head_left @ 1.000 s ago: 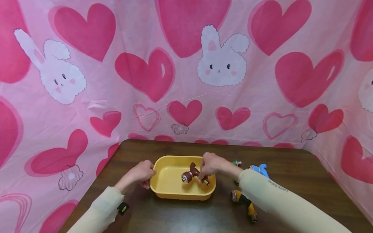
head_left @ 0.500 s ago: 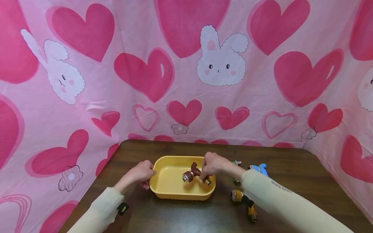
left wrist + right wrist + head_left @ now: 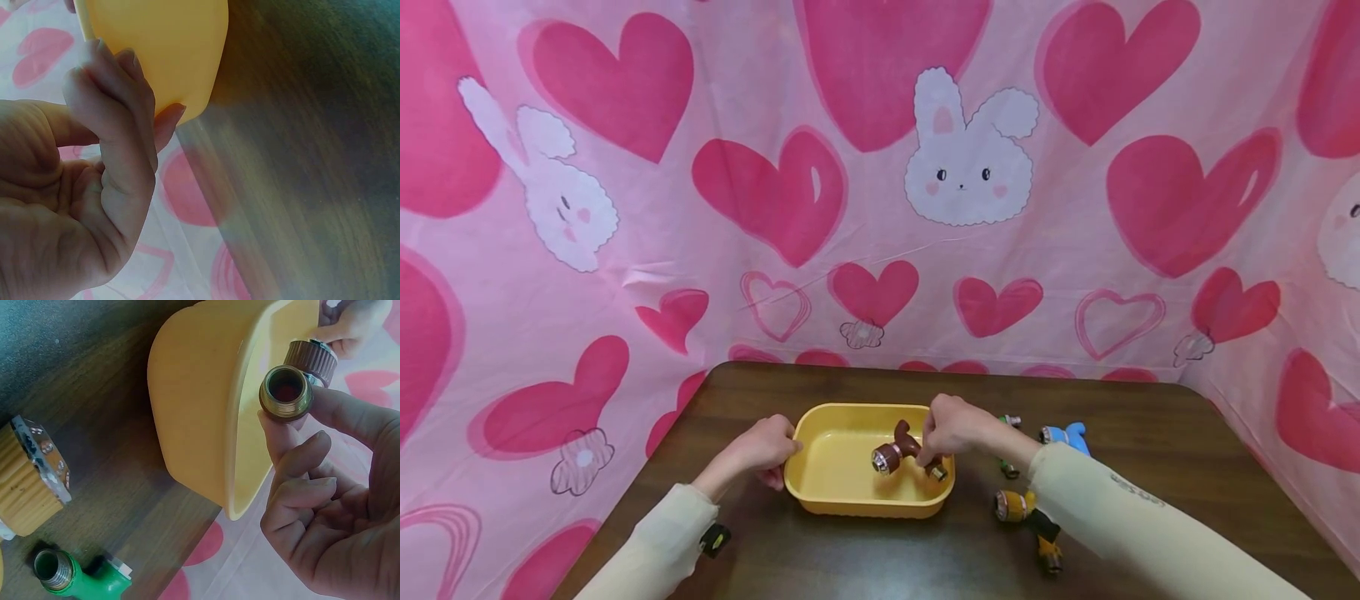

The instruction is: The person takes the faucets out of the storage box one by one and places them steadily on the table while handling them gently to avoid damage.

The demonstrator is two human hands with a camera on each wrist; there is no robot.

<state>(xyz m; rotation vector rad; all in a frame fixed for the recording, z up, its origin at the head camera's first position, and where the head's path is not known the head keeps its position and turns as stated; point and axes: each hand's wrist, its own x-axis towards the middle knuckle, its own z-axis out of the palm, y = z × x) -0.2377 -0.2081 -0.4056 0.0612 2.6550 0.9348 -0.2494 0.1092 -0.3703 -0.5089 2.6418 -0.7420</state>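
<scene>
My left hand (image 3: 763,446) grips the left rim of a yellow plastic tub (image 3: 865,507), fingers curled at its edge in the left wrist view. With thumb and fingers, my right hand (image 3: 957,423) pinches a brown tap (image 3: 907,448) over the right half of the tub. The tap's ribbed end with a silvery face points left, and its small curved arm sticks up. In the right wrist view its threaded brass outlet (image 3: 285,394) faces the camera, the ribbed brown cap (image 3: 312,361) behind it.
Right of the tub, an orange and black tap (image 3: 1013,505) lies on the dark wooden table (image 3: 835,562). A blue tap (image 3: 1067,436) is farther back, partly behind the right sleeve. A green tap (image 3: 103,581) lies between. Pink heart-patterned cloth (image 3: 880,217) hangs behind.
The right hand and the brown tap have shifted slightly right and a little down. The left hand and the tub have stayed in place.
</scene>
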